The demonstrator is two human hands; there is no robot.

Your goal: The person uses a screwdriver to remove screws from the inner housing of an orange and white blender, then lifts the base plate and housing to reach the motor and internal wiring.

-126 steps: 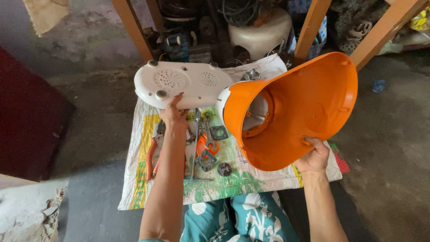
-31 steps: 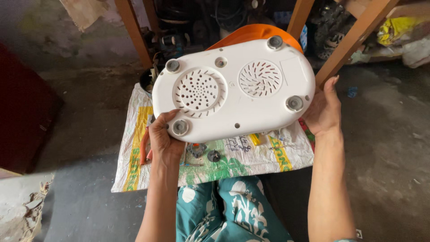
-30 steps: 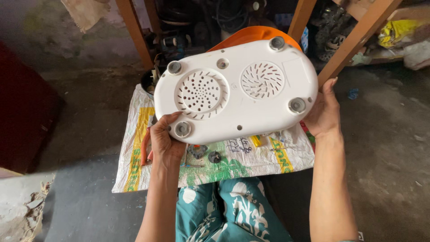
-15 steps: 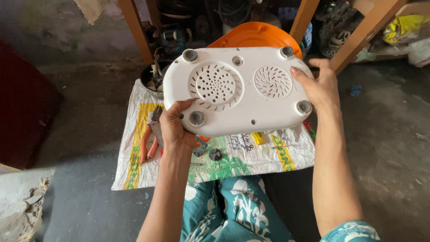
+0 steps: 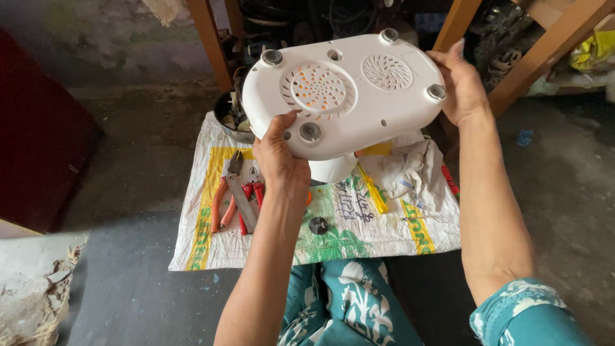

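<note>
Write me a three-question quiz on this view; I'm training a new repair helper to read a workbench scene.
1. True or false: both hands grip the white appliance base.
2. Which tool lies on the woven sack right of the base's shadowed stub? A) yellow-handled screwdriver B) hammer C) saw
3. What faces the camera on the base: its top or its vented underside?

Key: 1. True: left hand at the near edge, right hand at the far end. 2. A. 3. The vented underside, with round feet.
</note>
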